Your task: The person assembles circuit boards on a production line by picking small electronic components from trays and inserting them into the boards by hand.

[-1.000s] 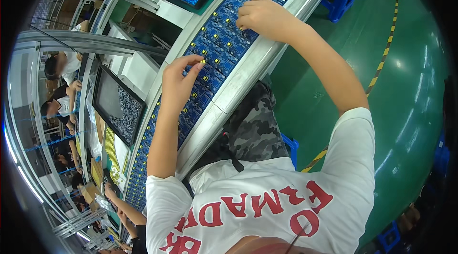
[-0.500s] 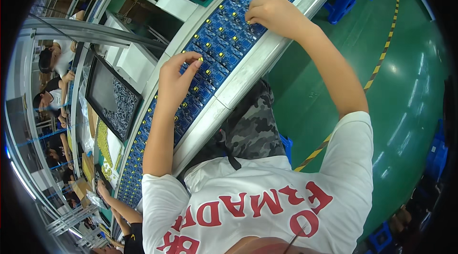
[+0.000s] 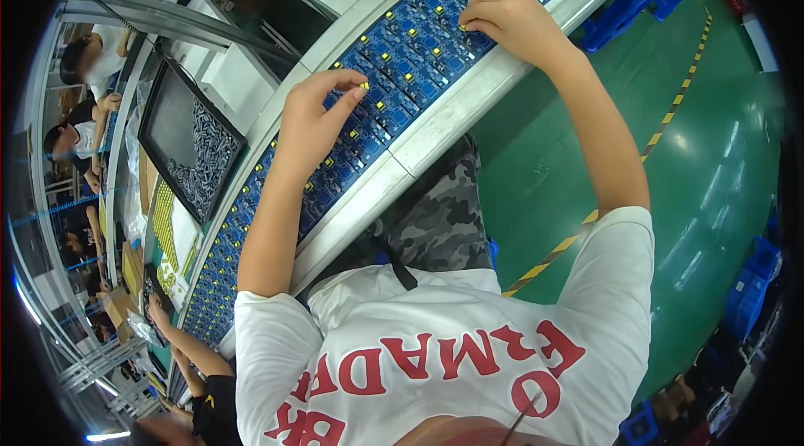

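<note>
blue circuit boards line the counter; left hand pinches a yellow part, right hand presses curled, black tray beside.

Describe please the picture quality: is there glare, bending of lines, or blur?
Head view: strong fisheye bending, so the conveyor of blue circuit boards curves and a black ring frames the picture; soft glare streaks on the green floor; left hand and right hand look sharp; people at the left rim are small and smeared.

My left hand pinches a small yellow part over blue circuit boards; my right hand presses boards farther along the conveyor.
</note>
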Demonstrator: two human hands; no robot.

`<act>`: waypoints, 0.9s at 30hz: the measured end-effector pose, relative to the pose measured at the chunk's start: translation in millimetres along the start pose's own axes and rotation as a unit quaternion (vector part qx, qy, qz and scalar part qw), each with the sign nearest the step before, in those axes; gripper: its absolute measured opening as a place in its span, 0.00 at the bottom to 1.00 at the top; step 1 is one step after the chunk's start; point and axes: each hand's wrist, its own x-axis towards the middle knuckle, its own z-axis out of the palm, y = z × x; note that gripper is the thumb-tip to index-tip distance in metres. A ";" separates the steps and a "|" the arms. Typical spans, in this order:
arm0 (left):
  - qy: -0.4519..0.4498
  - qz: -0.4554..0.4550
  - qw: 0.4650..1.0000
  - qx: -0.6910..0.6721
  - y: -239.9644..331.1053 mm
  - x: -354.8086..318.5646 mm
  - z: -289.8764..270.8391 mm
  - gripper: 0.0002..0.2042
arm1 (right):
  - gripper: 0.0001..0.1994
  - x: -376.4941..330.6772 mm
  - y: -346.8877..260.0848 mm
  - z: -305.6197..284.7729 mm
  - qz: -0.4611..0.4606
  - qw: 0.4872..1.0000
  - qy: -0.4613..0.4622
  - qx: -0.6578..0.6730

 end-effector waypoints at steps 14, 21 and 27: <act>0.001 -0.002 1.000 0.010 -2.8 -6.5 -10.3 0.09 | 0.04 7.6 -10.5 -8.8 -0.008 0.998 -0.046 -0.044; 0.006 0.045 0.999 0.010 20.4 41.5 12.2 0.10 | 0.04 -8.1 -22.8 -17.3 0.027 0.999 0.011 -0.012; 0.051 0.097 0.988 0.107 31.8 135.4 51.1 0.08 | 0.06 -42.0 -92.7 -6.6 0.155 0.935 0.289 0.132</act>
